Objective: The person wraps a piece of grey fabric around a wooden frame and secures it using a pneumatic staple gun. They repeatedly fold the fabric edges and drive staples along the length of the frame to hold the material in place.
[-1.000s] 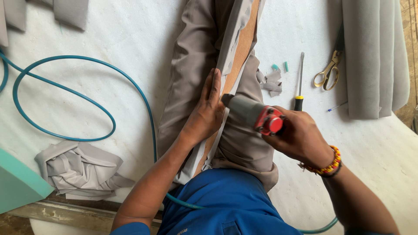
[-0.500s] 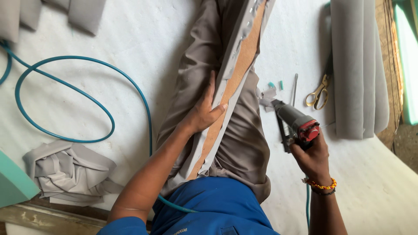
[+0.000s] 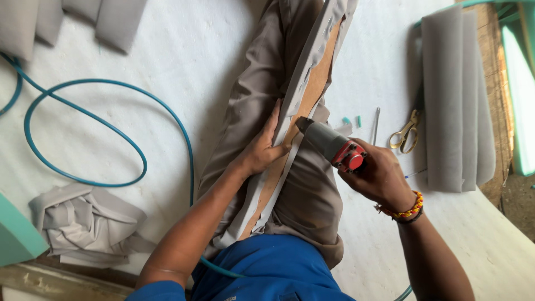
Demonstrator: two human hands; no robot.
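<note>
- Long wooden board (image 3: 310, 97) wrapped in grey fabric (image 3: 262, 97), lying across the lap and running from 6 o'clock up to 12 o'clock on the white table (image 3: 184, 61).
- Left hand (image 3: 262, 150) flat and open on the fabric at the board's left edge, fingers stretched toward 12 o'clock, pressing down, gripping nothing.
- Right hand (image 3: 379, 175) closed tight around a grey staple gun (image 3: 329, 144) with a red end cap, nose of the gun touching the board's right edge, just at 3 o'clock of the left hand.
- Beaded bracelet (image 3: 405, 210) on the right wrist.
- Blue shirt (image 3: 273, 267) at 6 o'clock.
- Yellow-handled scissors (image 3: 405, 132) at 3 o'clock of the gun, near a thin metal tool (image 3: 376, 124) and two small teal bits (image 3: 352, 120).
- Folded grey foam (image 3: 454, 100) at 2 o'clock, just beside the scissors.
- Blue hose (image 3: 83, 111) looping at 9 o'clock, well apart from the board.
- Crumpled grey cloth (image 3: 83, 223) at 8 o'clock, below the hose loop.
- More grey pieces (image 3: 72, 19) at 11 o'clock.
</note>
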